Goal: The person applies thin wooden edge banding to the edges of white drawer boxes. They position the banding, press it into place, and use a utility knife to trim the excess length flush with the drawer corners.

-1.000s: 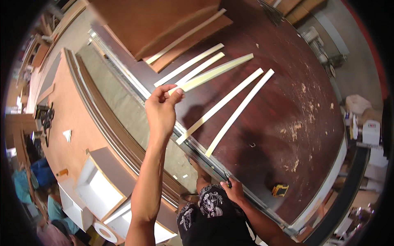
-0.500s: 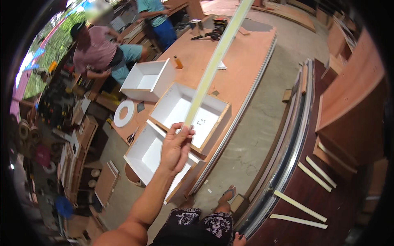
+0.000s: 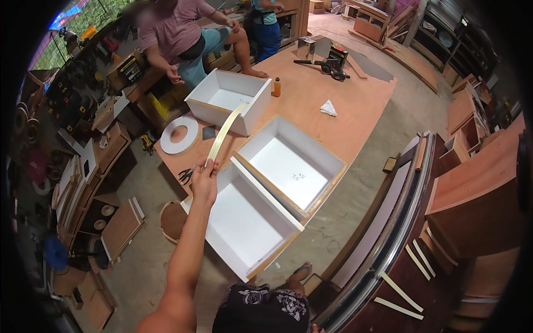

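Note:
My left hand is stretched out over the table, thumb and fingers closed on one end of a thin, pale yellow edge-banding strip. The strip arches up and away, its far end in front of a white drawer box. Just right of that hand lies a second white drawer box, open side up. A third box with pencil-like marks on its bottom sits beyond it. Of my right hand only a bit shows at the lower edge, fingers hidden.
On the wooden table are a white roll, scissors, an orange bottle, a crumpled white cloth and a black power tool. Several strips lie on a dark panel at right. A person sits across the table.
My left hand has moved left and the strip's raised end has swung down toward the far-left drawer box. The view has shifted. The seated person has raised a leg onto the table edge.

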A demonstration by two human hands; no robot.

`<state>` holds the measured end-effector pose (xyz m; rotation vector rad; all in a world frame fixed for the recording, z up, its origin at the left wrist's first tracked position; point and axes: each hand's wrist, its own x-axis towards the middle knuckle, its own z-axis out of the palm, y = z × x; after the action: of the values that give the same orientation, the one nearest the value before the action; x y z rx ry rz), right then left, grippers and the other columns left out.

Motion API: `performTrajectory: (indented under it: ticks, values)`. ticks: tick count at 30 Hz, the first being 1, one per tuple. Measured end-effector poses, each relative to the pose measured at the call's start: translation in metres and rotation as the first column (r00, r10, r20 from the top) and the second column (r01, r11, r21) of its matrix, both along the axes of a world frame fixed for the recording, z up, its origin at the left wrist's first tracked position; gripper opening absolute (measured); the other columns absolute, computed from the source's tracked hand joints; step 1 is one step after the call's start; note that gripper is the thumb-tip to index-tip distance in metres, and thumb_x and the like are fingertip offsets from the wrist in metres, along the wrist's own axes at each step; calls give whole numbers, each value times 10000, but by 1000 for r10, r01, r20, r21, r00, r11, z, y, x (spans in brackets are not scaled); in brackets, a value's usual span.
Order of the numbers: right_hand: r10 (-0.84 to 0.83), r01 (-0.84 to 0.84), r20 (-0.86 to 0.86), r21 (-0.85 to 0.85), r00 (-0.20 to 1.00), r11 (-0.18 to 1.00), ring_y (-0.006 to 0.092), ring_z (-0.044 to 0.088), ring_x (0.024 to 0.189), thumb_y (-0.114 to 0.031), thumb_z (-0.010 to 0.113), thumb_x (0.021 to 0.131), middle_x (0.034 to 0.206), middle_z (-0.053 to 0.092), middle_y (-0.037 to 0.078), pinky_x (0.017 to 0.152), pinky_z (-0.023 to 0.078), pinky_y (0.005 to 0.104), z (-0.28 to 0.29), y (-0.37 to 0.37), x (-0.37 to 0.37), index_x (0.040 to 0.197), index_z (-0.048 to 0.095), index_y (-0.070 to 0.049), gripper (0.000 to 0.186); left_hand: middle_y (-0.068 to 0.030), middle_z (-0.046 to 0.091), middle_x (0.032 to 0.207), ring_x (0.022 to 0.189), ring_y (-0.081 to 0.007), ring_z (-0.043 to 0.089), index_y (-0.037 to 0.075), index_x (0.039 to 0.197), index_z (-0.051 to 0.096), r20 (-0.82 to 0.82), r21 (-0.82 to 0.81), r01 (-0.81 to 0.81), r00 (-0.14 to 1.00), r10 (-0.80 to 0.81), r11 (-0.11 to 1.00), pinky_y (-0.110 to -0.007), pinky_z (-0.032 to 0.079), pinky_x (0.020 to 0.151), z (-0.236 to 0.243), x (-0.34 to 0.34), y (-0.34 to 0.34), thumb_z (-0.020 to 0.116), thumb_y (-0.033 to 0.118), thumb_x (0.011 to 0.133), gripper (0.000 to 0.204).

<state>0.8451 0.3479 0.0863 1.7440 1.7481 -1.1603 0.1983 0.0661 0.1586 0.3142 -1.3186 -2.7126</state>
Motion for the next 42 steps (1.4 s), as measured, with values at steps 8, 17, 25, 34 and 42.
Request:
performTrajectory:
  ticks: [8,17,25,34,42]
  values:
    - [107,-107,23,31,994,994,413,681,1219,-493,646,1033,1299,701,314,1041,514,475,23,-73,-46,1449,587,61,695,-114,646,1201,1125,-214,664,-14,1240,580,-36,42,-14,999,15,999,-305,552,1052,-20,-84,-61,670,57,1070,205]
    - [94,-94,6,99,996,991,428,693,1170,-438,685,1005,1241,710,320,1014,522,475,16,-104,-46,1379,602,86,650,-131,652,1207,1088,-221,695,-46,1251,594,-73,53,-69,995,73,996,-290,588,975,-8,-166,-89,693,21,1045,239]
    - [58,-55,-11,182,998,982,442,704,1126,-389,719,980,1190,718,325,991,529,476,1,-123,-27,1318,616,109,611,-142,648,1224,1091,-224,704,-66,1284,580,-56,64,-78,995,81,995,-269,590,976,15,-218,-86,723,16,1025,307]
    - [34,-27,-14,342,999,939,457,716,1077,-334,758,952,1132,727,331,964,537,476,-66,-151,90,1248,631,135,569,-158,650,1206,1003,-229,703,-66,1311,522,-201,18,53,978,-49,998,-280,599,825,9,-267,-98,765,-42,964,425]
    - [-76,73,-4,324,997,943,390,726,1093,-316,693,1030,1174,739,258,943,536,433,-77,-141,115,1331,615,78,501,-53,739,1073,947,-110,654,-23,1363,687,-11,-476,272,949,-315,836,-276,531,805,-41,-160,-101,771,117,1000,398]
